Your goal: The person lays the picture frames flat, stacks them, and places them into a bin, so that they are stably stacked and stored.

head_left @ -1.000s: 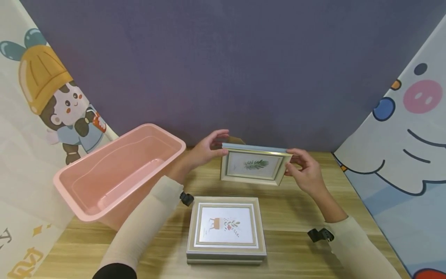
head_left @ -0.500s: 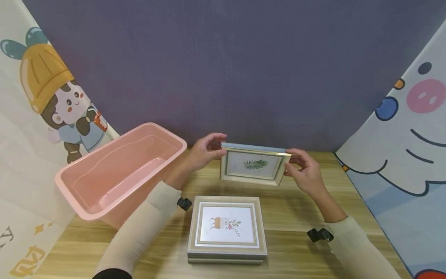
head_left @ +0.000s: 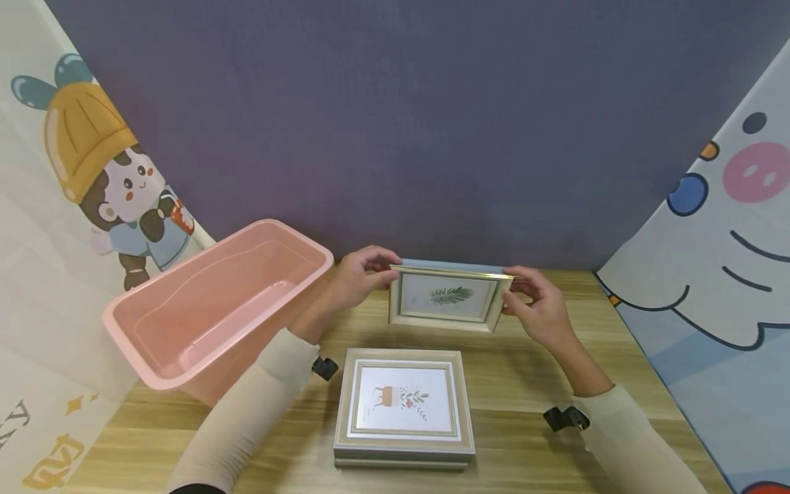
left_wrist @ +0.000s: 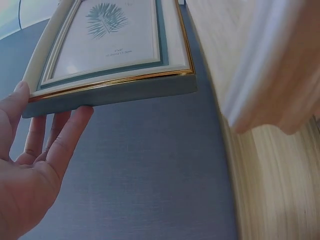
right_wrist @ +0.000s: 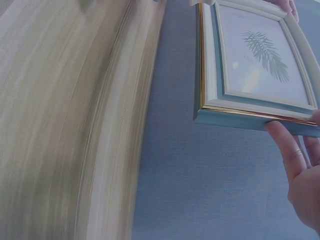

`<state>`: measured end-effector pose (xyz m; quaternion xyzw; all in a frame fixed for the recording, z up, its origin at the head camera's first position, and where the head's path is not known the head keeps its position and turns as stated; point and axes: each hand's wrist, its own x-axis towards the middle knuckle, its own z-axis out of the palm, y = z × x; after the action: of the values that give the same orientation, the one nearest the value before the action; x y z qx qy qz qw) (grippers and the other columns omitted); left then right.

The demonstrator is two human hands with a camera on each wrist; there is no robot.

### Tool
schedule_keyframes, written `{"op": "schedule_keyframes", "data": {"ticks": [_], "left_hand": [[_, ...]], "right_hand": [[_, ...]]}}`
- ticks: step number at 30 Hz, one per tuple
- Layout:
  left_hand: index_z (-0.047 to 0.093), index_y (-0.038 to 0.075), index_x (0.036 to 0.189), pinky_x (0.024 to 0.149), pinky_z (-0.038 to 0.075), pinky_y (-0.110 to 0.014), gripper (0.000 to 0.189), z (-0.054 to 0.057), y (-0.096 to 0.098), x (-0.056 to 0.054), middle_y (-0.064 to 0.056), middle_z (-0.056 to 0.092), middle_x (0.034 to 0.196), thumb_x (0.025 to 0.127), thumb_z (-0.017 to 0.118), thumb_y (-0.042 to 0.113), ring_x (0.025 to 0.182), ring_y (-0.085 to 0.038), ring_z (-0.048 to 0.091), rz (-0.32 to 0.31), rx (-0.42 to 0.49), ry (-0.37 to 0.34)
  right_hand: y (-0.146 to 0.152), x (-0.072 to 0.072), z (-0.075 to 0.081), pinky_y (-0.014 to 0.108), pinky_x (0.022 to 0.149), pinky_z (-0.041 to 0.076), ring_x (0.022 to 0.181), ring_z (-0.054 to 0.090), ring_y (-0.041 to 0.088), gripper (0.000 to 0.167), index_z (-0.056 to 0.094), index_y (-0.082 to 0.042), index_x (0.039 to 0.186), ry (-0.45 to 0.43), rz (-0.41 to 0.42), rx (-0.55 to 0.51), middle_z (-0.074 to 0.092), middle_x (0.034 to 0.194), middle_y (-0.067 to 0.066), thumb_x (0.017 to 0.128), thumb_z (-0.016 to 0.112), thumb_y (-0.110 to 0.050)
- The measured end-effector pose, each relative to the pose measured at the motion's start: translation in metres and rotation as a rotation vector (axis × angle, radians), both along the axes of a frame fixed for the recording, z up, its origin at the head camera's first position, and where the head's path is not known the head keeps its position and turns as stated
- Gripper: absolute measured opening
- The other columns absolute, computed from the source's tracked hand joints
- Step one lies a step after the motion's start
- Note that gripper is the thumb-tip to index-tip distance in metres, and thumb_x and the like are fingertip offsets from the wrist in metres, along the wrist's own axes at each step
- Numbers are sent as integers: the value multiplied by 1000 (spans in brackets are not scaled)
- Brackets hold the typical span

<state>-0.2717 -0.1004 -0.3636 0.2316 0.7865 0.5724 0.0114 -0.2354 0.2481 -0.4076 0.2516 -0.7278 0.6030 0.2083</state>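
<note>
A picture frame (head_left: 450, 299) with a green leaf print, cream moulding and a gilt outer line is held near the back of the table, its face towards me. My left hand (head_left: 361, 276) pinches its upper left corner, thumb on the front and fingers behind. At the opposite end, my right hand (head_left: 540, 305) grips the upper right corner the same way. In the left wrist view the frame's bluish-grey side (left_wrist: 112, 94) shows above the fingers. Closer to me, a picture frame with a potted-plant print (head_left: 404, 405) lies flat on top of another frame (head_left: 401, 463).
A pink plastic tub (head_left: 216, 302) stands at the left of the wood-grain table (head_left: 518, 439). Behind the table rises a dark blue-grey wall (head_left: 395, 137). Cartoon-printed panels flank both sides, with a pig (head_left: 756, 171) on the right one. Each wrist wears a small black camera.
The leaf picture frame has lowered slightly, and its top has tipped a little towards me. Both hands keep their grip on it and move along. The head view has shifted slightly.
</note>
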Motion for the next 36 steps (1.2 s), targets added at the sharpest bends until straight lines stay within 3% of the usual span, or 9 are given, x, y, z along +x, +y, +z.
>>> {"op": "schedule_keyframes", "data": {"ticks": [13,20,26,36], "left_hand": [[69,-2,115,75,64,-35,23,9,-4,6,-16,66,106,93,72,4,83,-15,68,22,76,30],[69,0,115,72,64,-37,24,15,-12,10,-16,67,105,93,73,6,84,-15,68,26,85,29],[68,-1,116,70,64,-38,24,16,-17,15,-18,67,104,94,72,6,84,-15,67,37,87,8],[69,5,117,65,64,-40,21,20,-28,26,-11,66,97,97,70,12,81,-18,65,37,46,-27]], "right_hand": [[-2,3,9,25,60,61,86,71,5,43,57,12,129,-17,50,11,68,98,-5,87,61,22],[-5,8,19,30,58,62,85,72,9,43,54,11,130,-70,78,6,70,101,-5,88,62,19],[-8,12,24,36,56,62,81,72,9,42,53,9,132,-123,82,62,69,104,-6,91,63,15],[-13,20,30,40,56,62,78,70,10,44,51,3,137,-237,118,99,68,104,-5,96,64,5]]}}
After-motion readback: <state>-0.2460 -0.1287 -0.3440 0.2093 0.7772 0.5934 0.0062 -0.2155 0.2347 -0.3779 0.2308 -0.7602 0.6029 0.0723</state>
